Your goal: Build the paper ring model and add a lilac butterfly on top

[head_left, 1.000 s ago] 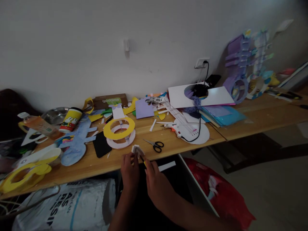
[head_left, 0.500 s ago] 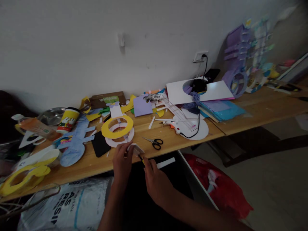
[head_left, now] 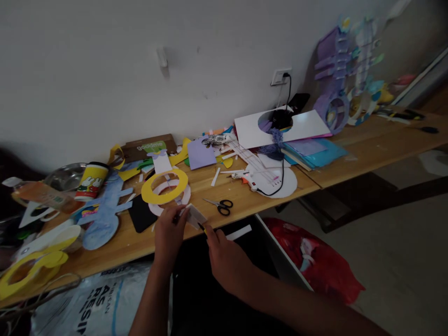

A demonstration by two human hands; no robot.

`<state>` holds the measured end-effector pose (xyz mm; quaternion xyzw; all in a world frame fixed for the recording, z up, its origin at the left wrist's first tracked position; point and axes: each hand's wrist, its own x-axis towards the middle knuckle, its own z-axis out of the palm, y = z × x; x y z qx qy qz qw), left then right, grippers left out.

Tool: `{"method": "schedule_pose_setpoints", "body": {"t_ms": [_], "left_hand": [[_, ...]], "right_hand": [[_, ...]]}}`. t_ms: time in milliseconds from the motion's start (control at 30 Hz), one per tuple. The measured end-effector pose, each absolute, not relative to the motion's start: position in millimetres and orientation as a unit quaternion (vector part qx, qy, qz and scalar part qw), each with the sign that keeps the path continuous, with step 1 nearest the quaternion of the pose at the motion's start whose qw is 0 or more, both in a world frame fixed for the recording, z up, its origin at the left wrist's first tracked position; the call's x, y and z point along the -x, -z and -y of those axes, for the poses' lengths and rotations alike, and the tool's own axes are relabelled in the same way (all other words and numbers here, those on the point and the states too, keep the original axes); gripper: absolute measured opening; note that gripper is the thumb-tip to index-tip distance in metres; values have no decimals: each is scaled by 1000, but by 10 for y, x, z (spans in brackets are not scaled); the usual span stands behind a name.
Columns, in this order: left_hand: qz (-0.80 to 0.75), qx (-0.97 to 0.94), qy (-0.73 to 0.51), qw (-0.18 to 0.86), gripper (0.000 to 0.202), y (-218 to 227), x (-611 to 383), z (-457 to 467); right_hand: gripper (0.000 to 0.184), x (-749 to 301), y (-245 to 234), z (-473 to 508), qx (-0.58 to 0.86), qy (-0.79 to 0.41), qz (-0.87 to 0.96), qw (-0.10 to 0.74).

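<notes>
My left hand (head_left: 167, 235) pinches a small white board piece (head_left: 196, 215) at the table's front edge. My right hand (head_left: 227, 261) is closed round a craft knife (head_left: 202, 228) with a yellow and black body, its tip at the near edge of the board piece. Whether the blade touches the board I cannot tell. Black-handled scissors (head_left: 223, 206) lie just beyond my hands. A yellow ring (head_left: 147, 193) over a white ring stands behind my left hand. Below my right hand is an open drawer with a white strip (head_left: 239, 232) in it.
A hot glue gun (head_left: 247, 176) with a black cord lies on a white guitar-shaped cutout (head_left: 289, 182). At left are a blue cutout (head_left: 101, 231), a yellow cup (head_left: 93, 179), a bottle (head_left: 49, 196) and a metal bowl (head_left: 65, 176). A red bag (head_left: 325, 261) sits beside the drawer.
The view has shifted slightly. The white board piece is turned so more of its flat face shows. The knife stays in my right hand, close to the board's edge.
</notes>
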<state>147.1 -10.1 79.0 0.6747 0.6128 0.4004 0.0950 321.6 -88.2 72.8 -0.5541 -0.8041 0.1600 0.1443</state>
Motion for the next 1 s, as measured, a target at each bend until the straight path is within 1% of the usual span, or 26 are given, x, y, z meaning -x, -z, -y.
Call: {"method": "schedule_pose_setpoints", "body": {"t_ms": [133,267,400,600,700,900,1000], "left_hand": [[-604,-696,-375,103,28,-868,-1483,81],[-598,-707,-366,88,29,-900,-1510,49],[-591,-713,-372,73,29,-872,-1511,37],[-589,-717,-368,63,26,-856,-1519,48],[-584,-718,-374,59,24,-850,-1516,46],[-590,-713,-373,66,19,-849,-1502,29],[-581,-710,-397,40,17,-902,-1511,53]], "right_hand": [[60,-3212,-823,832,551,-136,814,122],[60,-3187,-849,794,552,-136,815,110],[65,-3184,-819,829,553,-148,816,79],[60,-3195,-802,858,567,-160,807,49],[59,-3200,-669,859,574,-170,801,32],[62,-3170,-176,890,588,-201,784,-2],[64,-3190,-131,930,588,-202,784,-6]]}}
